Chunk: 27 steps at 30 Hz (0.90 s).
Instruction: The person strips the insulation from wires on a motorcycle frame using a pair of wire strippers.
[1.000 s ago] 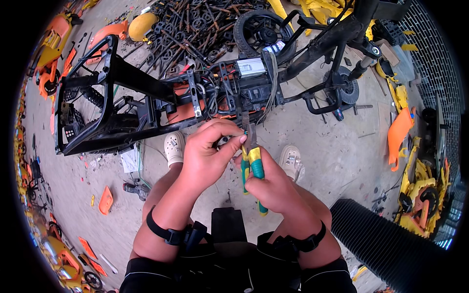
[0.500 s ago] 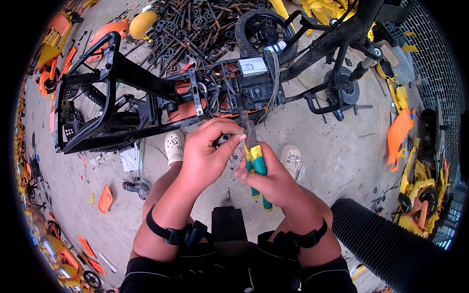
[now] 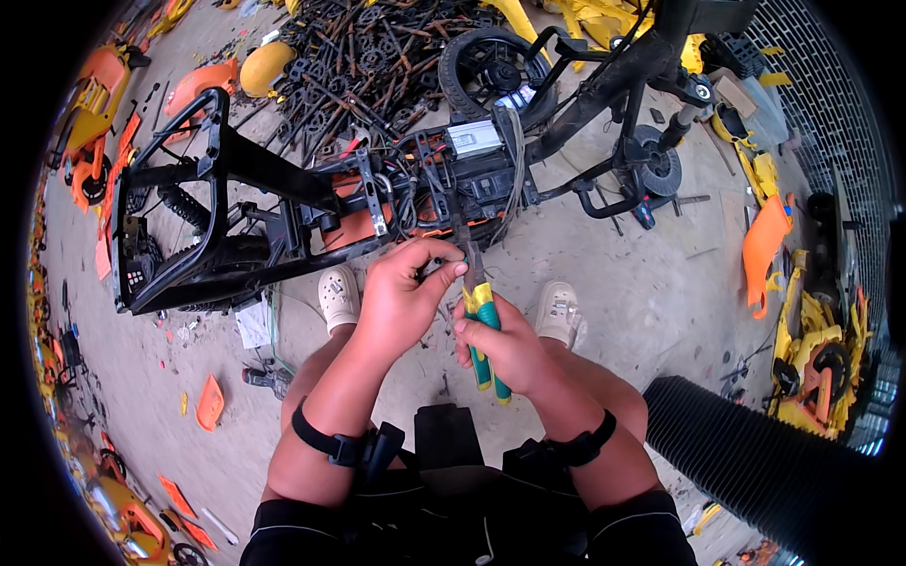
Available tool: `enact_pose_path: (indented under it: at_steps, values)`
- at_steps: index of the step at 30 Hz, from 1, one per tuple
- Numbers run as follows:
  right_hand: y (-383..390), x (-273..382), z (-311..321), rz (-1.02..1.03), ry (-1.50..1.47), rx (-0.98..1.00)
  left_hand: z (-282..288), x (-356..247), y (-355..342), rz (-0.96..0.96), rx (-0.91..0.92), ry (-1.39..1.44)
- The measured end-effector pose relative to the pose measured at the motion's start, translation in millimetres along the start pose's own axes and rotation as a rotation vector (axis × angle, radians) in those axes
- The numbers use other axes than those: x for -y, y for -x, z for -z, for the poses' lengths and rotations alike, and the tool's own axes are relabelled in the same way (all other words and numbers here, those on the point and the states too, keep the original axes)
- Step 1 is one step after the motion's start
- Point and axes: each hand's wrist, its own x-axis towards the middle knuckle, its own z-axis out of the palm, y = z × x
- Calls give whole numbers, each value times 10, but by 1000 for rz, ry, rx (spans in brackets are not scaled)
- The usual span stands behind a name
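Observation:
My right hand (image 3: 512, 347) is wrapped round a pair of pliers (image 3: 485, 315) with green and yellow handles, its metal jaws pointing away from me. Thumb and forefinger of my left hand (image 3: 401, 297) are pinched together beside the jaws. A tiny dark green end shows at those fingertips, too small to name. Just beyond both hands lies a black electric bike frame (image 3: 274, 174). Its open middle shows bundled wires (image 3: 412, 184), a silver box (image 3: 474, 139) and orange panels (image 3: 354, 226).
A heap of rusty rods and cranks (image 3: 368, 61) lies behind the frame, near a wheel (image 3: 495, 71). Orange and yellow panels (image 3: 766, 247) line the right side. A black ribbed hose-like thing (image 3: 731, 453) is at lower right; a power drill (image 3: 269, 379) lies left of my legs.
The whole view has shifted slightly. The pliers stand a little more upright, and their jaws are closer to my left fingertips. Both hands keep their grips.

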Motion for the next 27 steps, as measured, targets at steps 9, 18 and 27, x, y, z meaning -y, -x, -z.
enact_pose_path:
  at_steps: [9, 18, 27]
  values:
    - [138, 64, -12, 68, 7, -99, -96, -129, -41, 23, 66, -37]
    - [528, 109, -5, -97, -278, -138, -216, -245, -75, -126, 250, -45]
    - [605, -374, 226, -92, -397, -75, -388, -148, -113, -357, 378, -207]
